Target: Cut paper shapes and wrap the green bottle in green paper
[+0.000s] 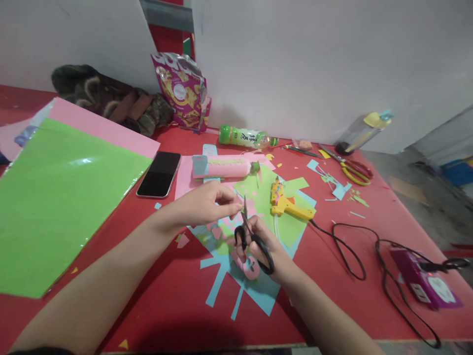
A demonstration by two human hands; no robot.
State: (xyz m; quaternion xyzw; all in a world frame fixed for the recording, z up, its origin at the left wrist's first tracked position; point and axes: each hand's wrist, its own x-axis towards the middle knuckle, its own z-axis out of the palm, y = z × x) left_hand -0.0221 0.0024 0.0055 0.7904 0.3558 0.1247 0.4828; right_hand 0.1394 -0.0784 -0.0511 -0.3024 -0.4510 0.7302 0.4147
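My right hand (273, 246) is closed around the black handles of a pair of scissors (265, 255), with the blades pointing up and away from me. Close to the blade tips, my left hand (214, 201) is in a pinch; a tiny greenish bit shows at the fingertips, too small to make out. Beneath both hands lie blue paper (264, 291), green paper (291, 234) and several small pink cut pieces. A pink paper-wrapped bottle (225, 166) with a green cap lies on its side beyond my left hand.
A yellow glue gun (290, 207) lies right of the hands, its black cord running to a purple power strip (424, 278). A phone (159, 173) and green sheets (74, 197) are at left. Behind are a snack bag (183, 93), drink bottle (244, 137) and yellow-red scissors (354, 170).
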